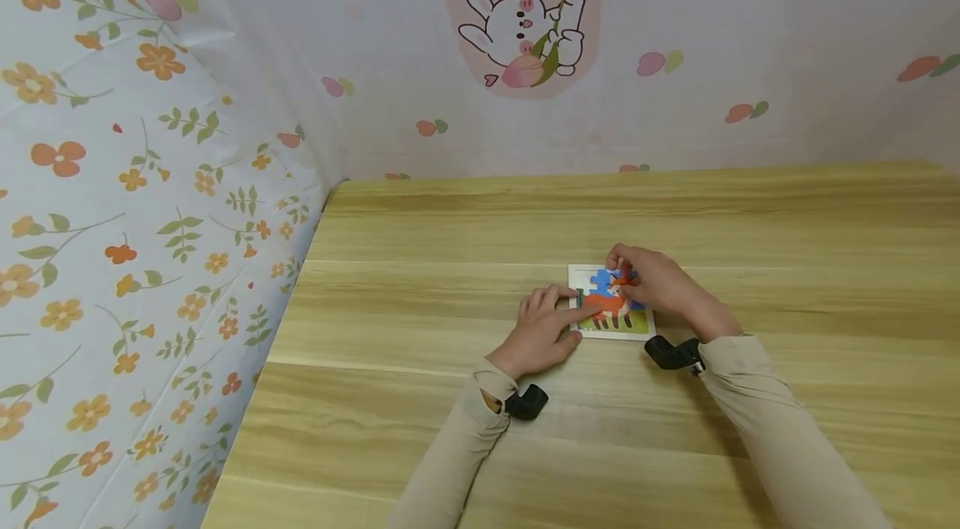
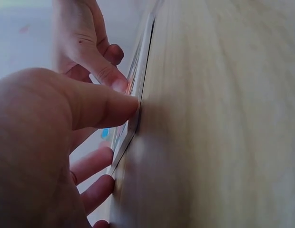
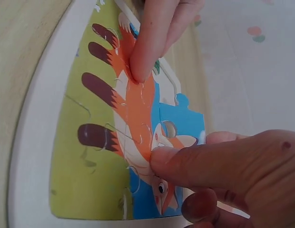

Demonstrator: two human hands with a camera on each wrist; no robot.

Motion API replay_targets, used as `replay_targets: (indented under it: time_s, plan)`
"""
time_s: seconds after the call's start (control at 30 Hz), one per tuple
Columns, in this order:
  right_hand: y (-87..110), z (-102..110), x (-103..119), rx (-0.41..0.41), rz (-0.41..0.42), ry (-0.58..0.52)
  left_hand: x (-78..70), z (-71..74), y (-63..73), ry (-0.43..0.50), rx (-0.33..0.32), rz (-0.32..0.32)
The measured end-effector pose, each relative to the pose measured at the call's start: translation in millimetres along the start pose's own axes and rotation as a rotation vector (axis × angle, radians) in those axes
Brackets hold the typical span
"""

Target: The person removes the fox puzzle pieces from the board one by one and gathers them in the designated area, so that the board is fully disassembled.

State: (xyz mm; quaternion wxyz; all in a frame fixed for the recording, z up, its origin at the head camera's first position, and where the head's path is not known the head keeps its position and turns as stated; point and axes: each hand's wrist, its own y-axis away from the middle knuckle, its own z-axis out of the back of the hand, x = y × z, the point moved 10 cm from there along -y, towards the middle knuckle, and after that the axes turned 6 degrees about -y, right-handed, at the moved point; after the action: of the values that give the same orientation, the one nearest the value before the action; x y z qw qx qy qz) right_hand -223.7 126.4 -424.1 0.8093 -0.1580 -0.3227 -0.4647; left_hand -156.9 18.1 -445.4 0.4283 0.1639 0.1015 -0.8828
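Our right hand (image 1: 663,287) pinches a piece (image 3: 188,141), and if our left hand (image 1: 538,333)'s straight finger slips, the puzzle (image 1: 626,326) may shift

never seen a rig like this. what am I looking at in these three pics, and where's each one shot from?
There's no robot here: it's a person's left hand and right hand at work. The wide picture comes from a camera worn on the head, looking forward and down. The two close-ups come from cameras on the wrists, one per arm; the black units at the cuffs are probably those.

On the wooden table lies a white tray with a partly filled fox jigsaw; bare tray shows in one corner. The left hand rests its index finger on the fox's body, thumb against the tray's near edge. The right hand seems to pinch a puzzle piece by the fox's head.
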Motion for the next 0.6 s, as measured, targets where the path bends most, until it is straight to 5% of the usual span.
replay_targets:
  time_s: [0.6]
  plan:
    - [4.2,0.6,-6.7,-0.038,-0.03,-0.076,-0.6,-0.3,-0.7,-0.028,0.006,0.039]
